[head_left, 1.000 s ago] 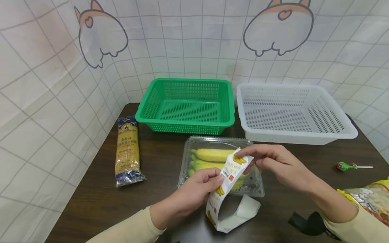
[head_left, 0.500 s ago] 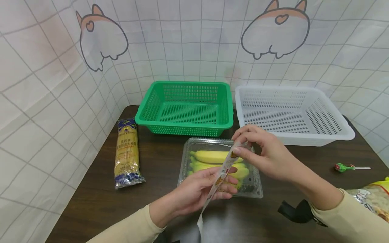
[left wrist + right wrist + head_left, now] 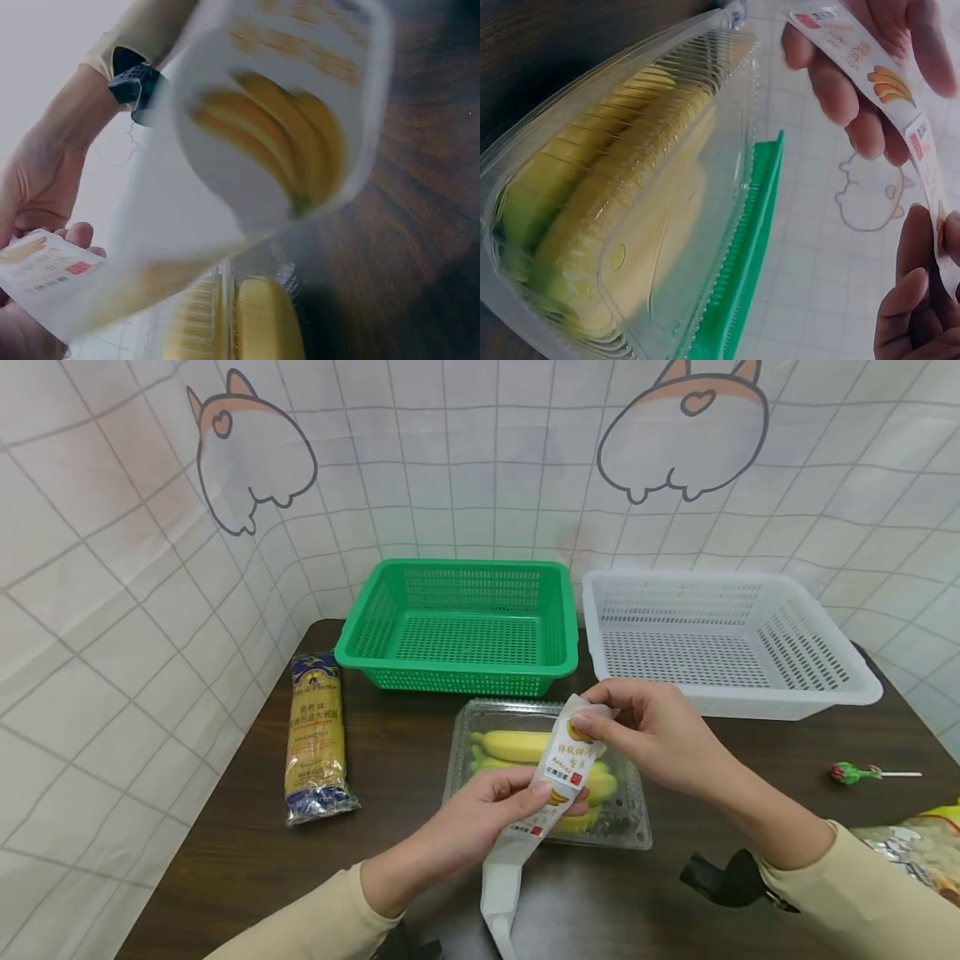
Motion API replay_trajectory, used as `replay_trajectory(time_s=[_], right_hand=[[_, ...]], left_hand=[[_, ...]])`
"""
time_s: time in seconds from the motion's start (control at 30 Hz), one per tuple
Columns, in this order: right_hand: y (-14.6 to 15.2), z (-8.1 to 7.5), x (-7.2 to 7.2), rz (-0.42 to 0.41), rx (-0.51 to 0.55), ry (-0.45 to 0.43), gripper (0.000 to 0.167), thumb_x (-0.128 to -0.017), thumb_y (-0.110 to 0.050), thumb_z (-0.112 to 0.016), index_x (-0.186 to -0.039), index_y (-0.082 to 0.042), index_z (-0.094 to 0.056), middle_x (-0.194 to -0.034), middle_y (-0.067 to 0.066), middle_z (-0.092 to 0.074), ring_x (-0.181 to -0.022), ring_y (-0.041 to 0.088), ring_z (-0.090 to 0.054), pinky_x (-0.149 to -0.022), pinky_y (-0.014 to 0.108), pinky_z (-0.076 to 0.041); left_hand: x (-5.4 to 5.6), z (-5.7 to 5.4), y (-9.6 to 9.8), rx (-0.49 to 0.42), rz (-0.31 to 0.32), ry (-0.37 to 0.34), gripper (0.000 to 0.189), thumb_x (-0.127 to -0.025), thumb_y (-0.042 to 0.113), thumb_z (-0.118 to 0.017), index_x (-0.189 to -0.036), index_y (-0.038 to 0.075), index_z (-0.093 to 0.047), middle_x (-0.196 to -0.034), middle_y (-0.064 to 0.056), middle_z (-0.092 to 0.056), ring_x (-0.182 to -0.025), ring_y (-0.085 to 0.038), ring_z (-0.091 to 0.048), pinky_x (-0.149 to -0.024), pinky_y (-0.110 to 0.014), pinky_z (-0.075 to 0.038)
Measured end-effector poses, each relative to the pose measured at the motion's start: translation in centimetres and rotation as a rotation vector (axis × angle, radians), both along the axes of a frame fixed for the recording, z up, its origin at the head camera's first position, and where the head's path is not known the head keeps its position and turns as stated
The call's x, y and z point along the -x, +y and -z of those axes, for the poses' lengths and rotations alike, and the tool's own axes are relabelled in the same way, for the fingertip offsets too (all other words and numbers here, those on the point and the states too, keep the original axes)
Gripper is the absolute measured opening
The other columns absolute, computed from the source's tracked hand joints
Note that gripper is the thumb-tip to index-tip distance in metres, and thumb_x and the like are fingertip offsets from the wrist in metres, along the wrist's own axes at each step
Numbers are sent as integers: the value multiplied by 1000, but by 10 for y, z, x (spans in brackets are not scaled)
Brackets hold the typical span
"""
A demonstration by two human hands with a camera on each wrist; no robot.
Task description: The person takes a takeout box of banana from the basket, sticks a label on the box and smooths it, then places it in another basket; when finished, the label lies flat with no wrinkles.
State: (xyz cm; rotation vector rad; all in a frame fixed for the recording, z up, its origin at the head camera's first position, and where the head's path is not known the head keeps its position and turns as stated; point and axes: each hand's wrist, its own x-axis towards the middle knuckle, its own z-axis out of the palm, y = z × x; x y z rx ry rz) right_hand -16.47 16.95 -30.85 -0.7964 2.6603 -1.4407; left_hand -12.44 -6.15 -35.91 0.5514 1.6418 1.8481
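Observation:
Both hands hold a white strip of banana stickers (image 3: 562, 768) printed with yellow bananas and lettering. My right hand (image 3: 663, 739) pinches its upper end between thumb and fingers. Lower down, my left hand (image 3: 480, 814) grips it with the thumb on the printed face, and the blank tail hangs toward the table's front. Behind and below the strip is a closed clear plastic clamshell box (image 3: 637, 831) with yellow, green-tipped bananas (image 3: 513, 745) inside. In the left wrist view the strip (image 3: 277, 135) looms close and blurred; the right wrist view shows the box lid (image 3: 652, 262) from the side.
A green basket (image 3: 457, 681) and a white basket (image 3: 742, 697) stand at the back. On the left lies a spaghetti packet (image 3: 315, 735). A lollipop (image 3: 851, 772) and a clear-and-yellow food bag (image 3: 918, 847) are on the right. Patterned cloth walls surround the dark table (image 3: 397, 727).
The strip has turned from edge-on to show its printed face. My left fingers, spread half a second ago, now grip it. Its tail, curled rightward a second ago, hangs down.

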Motion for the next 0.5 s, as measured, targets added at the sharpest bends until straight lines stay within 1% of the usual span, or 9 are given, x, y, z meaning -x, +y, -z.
replay_trajectory(time_s=[0.1, 0.17, 0.23, 0.3, 0.37, 0.5], right_hand=[[-2, 1, 1, 11, 10, -1, 6, -96, -13, -73, -97, -7, -74, -84, 5, -71, -63, 12, -65, -61, 26, -56], [-4, 2, 1, 23, 11, -8, 6, -95, -13, -74, -96, -7, -74, -83, 5, -71, -63, 11, -65, -60, 25, -56], [-6, 4, 1, 34, 18, -21, 8, -93, -14, -75, -96, -6, -75, -81, 5, -71, -62, 9, -63, -58, 24, -54], [-8, 5, 2, 47, 18, -27, 10, -93, -14, -77, -97, -6, -75, -80, 5, -71, -61, 8, -61, -56, 23, -52], [-10, 7, 2, 54, 21, -26, 11, -92, -15, -77, -97, -5, -75, -78, 5, -70, -59, 7, -58, -54, 23, -49], [-14, 11, 4, 62, 29, -27, 13, -91, -14, -78, -97, -3, -75, -78, 6, -69, -59, 7, -56, -53, 22, -47]], left_hand=[[0, 0, 2, 80, -73, 41, 39, -107, 16, -53, -142, -2, -55, -134, -26, -66, -121, -27, -67, -97, -31, -54], [0, 1, 3, 101, -105, 53, 39, -106, 11, -55, -142, -3, -54, -134, -24, -66, -118, -26, -69, -96, -33, -57], [0, 2, 3, 104, -113, 62, 40, -105, 8, -55, -143, -4, -52, -135, -25, -65, -116, -25, -69, -96, -35, -58], [1, 3, 4, 94, -109, 58, 40, -104, 5, -55, -143, -5, -51, -134, -26, -65, -118, -27, -69, -97, -36, -57], [1, 5, 4, 83, -104, 46, 39, -104, 2, -54, -143, -5, -51, -133, -26, -66, -118, -28, -69, -97, -36, -57], [2, 7, 4, 77, -110, 27, 37, -104, 0, -53, -141, -4, -54, -131, -25, -67, -116, -28, -70, -95, -35, -58]])
